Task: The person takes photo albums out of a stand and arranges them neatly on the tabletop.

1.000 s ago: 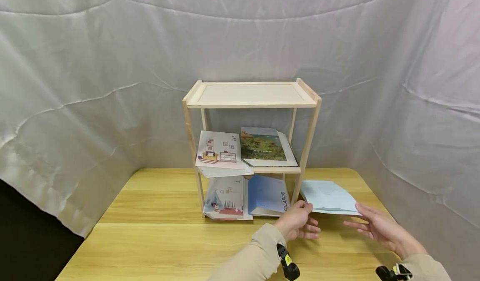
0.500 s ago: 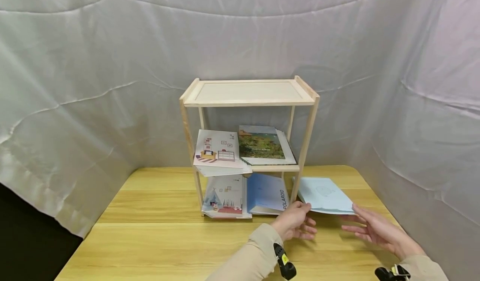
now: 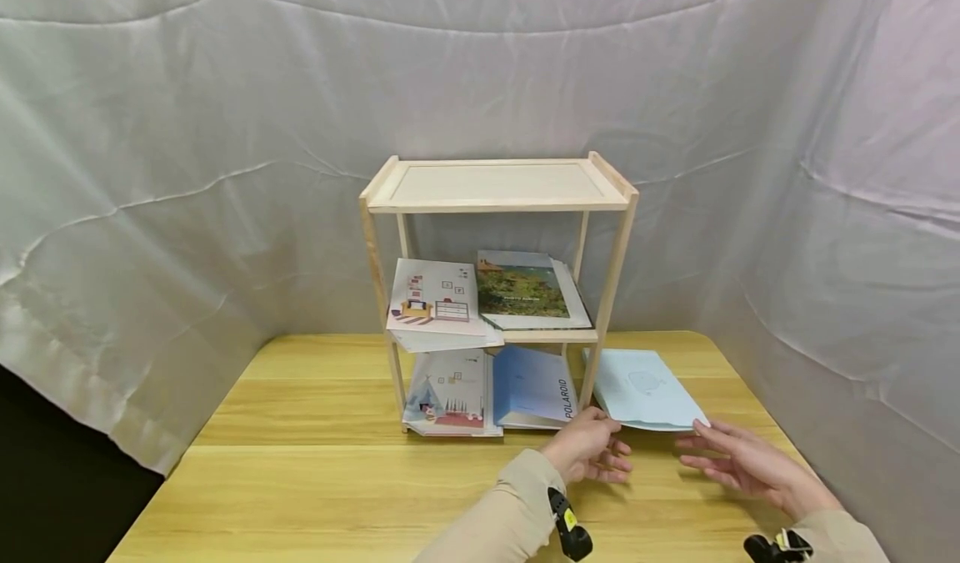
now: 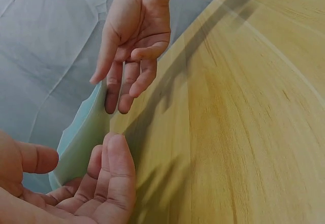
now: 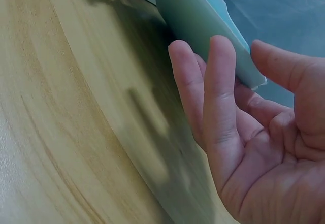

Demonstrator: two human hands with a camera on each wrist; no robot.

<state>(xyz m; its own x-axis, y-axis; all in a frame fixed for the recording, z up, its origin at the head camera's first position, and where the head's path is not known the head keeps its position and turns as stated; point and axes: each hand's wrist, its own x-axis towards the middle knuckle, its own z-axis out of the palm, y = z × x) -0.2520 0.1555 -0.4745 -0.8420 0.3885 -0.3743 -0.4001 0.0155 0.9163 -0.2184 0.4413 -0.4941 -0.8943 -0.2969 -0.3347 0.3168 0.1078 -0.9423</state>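
Note:
A thin light blue booklet [image 3: 648,388] with a faint drawing on its cover is held slightly tilted, right of the wooden shelf [image 3: 498,186]. My left hand [image 3: 588,446] pinches its near left corner, thumb on top and fingers beneath. At the near right corner my right hand [image 3: 750,465] pinches it between thumb and fingers, other fingers spread below. In the left wrist view the booklet [image 4: 84,137] spans both hands, its underside above the table. The right wrist view shows its corner [image 5: 244,64] between thumb and fingers. The shelf's right front post hides part of its left edge.
Books with a room drawing [image 3: 435,296] and a tree picture [image 3: 525,292] lie on the middle shelf. Below are a tent-picture book [image 3: 453,392] and a blue POLAROID book [image 3: 532,388]. Grey cloth [image 3: 480,87] surrounds the wooden table [image 3: 322,480].
The booklet's cover, bent up near its front edge a second ago, now lies flatter. My right hand has shifted slightly left with its corner. The left hand has barely moved.

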